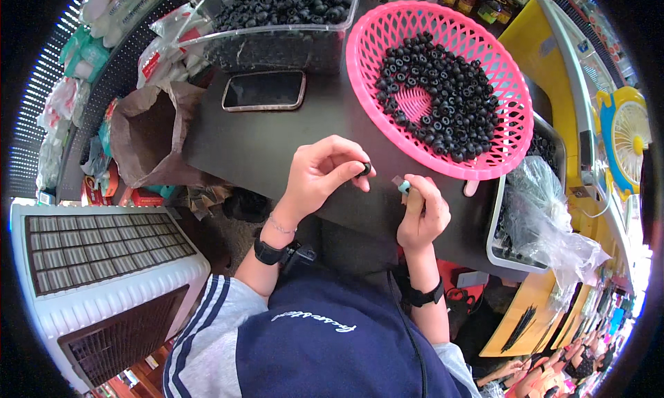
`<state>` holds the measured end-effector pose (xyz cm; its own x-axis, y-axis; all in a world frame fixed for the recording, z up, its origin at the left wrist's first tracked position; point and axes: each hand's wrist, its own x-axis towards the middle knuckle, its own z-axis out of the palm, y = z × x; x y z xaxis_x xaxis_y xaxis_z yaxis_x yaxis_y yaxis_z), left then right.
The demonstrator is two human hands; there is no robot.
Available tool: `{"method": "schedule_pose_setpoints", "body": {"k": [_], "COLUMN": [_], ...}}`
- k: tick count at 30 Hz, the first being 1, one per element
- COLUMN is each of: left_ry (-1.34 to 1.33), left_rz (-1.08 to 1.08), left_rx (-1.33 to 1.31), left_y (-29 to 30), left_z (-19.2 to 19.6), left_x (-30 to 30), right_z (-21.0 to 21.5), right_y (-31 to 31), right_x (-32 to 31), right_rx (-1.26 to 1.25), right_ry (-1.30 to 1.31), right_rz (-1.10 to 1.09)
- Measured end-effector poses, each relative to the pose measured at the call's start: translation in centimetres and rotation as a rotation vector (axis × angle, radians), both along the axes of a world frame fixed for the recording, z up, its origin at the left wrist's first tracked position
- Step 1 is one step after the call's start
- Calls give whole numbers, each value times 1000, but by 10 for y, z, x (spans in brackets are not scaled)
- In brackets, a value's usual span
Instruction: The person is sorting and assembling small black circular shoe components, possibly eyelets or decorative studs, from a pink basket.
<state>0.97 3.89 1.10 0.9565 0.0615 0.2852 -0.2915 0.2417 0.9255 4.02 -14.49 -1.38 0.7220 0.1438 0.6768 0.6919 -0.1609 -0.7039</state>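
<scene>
Between the thumb and fingers of my left hand is a small round black part, held above the dark table's front edge. My right hand is closed on a small tool with a light blue piece and a thin flat tip pointing toward the left hand; its exact kind is unclear. The two hands are a short way apart. Beyond the right hand stands a pink plastic basket holding many similar black parts, some with a ring-shaped opening.
A clear bin full of black parts stands at the back. A phone lies before it. Left are a brown bag and an air cooler. Right are a white-rimmed tray, a plastic bag and a fan.
</scene>
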Motion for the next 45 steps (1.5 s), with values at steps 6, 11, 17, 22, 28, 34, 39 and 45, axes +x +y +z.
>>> {"method": "schedule_pose_setpoints", "body": {"k": [6, 11, 17, 22, 28, 34, 39, 45], "left_ry": [-195, -266, -457, -315, -46, -157, -234, -203], "left_rz": [528, 892, 767, 7, -459, -488, -456, -442], "left_rx": [634, 918, 1048, 1079, 1297, 1361, 1359, 1257], "left_y": [46, 106, 95, 2, -20, -38, -35, -35], "left_z": [55, 119, 119, 79, 44, 36, 28, 35], "left_x": [32, 76, 119, 125, 167, 182, 184, 181], "right_z": [-1, 3, 4, -1, 0, -3, -1, -1], "right_y": [-1, 1, -1, -7, -6, -7, -4, -4], "right_x": [1, 1, -3, -2, -5, -2, -2, -2], "right_rx": [3, 31, 22, 52, 90, 68, 89, 109], "right_ry": [22, 13, -16, -33, -14, -37, -52, -39], "right_rz": [12, 7, 1, -9, -21, -1, -13, -18]}}
